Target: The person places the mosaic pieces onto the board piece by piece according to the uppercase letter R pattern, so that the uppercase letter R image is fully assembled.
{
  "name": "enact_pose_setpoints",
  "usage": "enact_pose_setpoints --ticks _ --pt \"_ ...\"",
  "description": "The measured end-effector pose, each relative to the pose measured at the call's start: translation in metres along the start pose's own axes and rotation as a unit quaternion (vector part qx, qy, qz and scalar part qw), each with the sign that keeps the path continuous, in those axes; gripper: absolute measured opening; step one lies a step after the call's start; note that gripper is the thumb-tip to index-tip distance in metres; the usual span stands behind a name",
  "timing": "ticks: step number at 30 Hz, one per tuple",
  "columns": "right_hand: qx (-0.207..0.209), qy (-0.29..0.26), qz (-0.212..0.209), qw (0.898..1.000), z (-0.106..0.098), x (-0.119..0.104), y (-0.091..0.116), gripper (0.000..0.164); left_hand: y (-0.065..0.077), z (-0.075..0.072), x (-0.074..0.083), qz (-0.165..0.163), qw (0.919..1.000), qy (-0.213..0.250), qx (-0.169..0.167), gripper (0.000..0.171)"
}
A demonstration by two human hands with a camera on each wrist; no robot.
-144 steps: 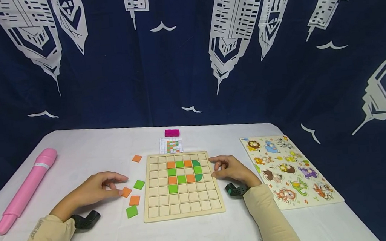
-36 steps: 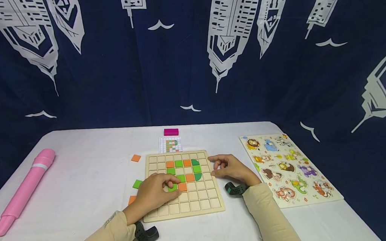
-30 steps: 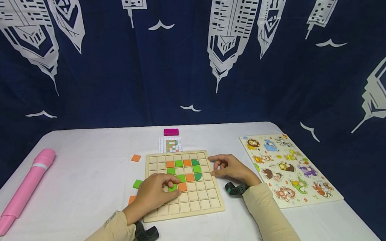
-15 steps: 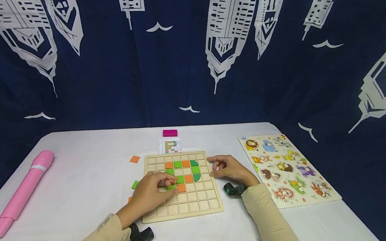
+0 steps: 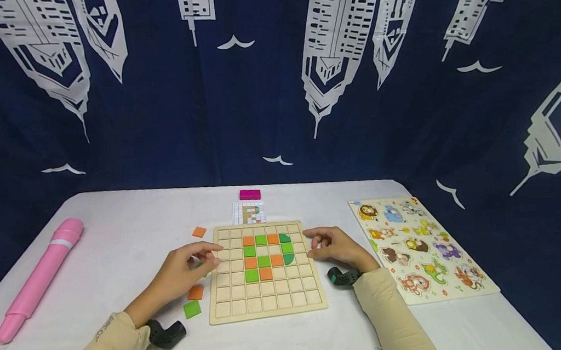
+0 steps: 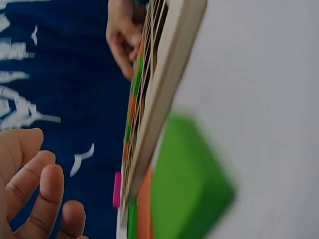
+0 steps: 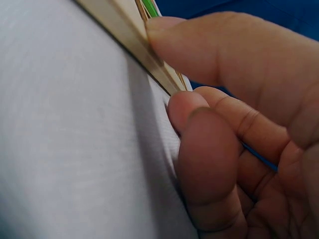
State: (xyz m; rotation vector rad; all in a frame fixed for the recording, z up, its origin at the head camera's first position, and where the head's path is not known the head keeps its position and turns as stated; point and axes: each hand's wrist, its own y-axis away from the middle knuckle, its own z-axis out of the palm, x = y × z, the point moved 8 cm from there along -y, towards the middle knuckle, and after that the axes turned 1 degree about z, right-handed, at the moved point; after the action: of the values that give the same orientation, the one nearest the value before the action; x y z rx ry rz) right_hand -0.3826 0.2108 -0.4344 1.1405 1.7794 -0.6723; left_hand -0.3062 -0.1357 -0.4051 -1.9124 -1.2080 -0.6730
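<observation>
My left hand hovers at the left edge of the wooden grid board, fingers loosely bent with nothing between them. Orange and green square tiles and two dark green rounded pieces fill part of the grid; an orange tile lies right of the lowest green tile. Below the left hand on the cloth are a loose orange tile and a green tile; another green tile is mostly hidden behind the fingers. My right hand holds the board's right edge, thumb and curled fingers against the rim.
Behind the board lie a pattern card and a magenta block. One orange tile sits near the board's back left corner. A pink microphone-like tube is at far left, an animal puzzle board at right.
An orange tile from the left of the board now lies in the grid beside the lowest green one. My left hand has drawn back leftward; the right hand keeps its place.
</observation>
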Motion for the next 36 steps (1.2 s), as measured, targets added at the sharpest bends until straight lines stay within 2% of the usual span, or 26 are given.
enact_pose_setpoints --ticks 7,13,18,25,29,36 --pt "-0.003 -0.011 0.005 1.000 0.000 0.003 -0.001 0.060 -0.011 -0.036 -0.032 -0.019 0.9984 -0.029 0.044 0.030" --pt "-0.009 -0.017 0.004 1.000 0.002 0.003 0.000 0.061 -0.024 -0.050 -0.055 -0.051 0.9971 -0.040 0.040 0.039" --pt "-0.008 -0.018 0.004 1.000 0.002 0.001 0.001 0.061 -0.034 -0.053 -0.067 -0.076 0.9958 -0.049 0.014 0.044" --pt "-0.005 -0.009 0.000 1.000 0.000 0.000 0.000 0.060 -0.044 -0.050 -0.074 -0.087 0.9934 -0.070 -0.026 0.050" --pt "-0.003 -0.008 0.000 1.000 -0.001 0.001 0.000 0.059 -0.048 -0.047 -0.076 -0.091 0.9899 -0.094 -0.054 0.050" --pt "-0.005 -0.012 -0.001 1.000 0.000 0.002 0.000 0.060 -0.056 -0.043 -0.069 -0.081 0.9817 -0.141 -0.099 0.049"
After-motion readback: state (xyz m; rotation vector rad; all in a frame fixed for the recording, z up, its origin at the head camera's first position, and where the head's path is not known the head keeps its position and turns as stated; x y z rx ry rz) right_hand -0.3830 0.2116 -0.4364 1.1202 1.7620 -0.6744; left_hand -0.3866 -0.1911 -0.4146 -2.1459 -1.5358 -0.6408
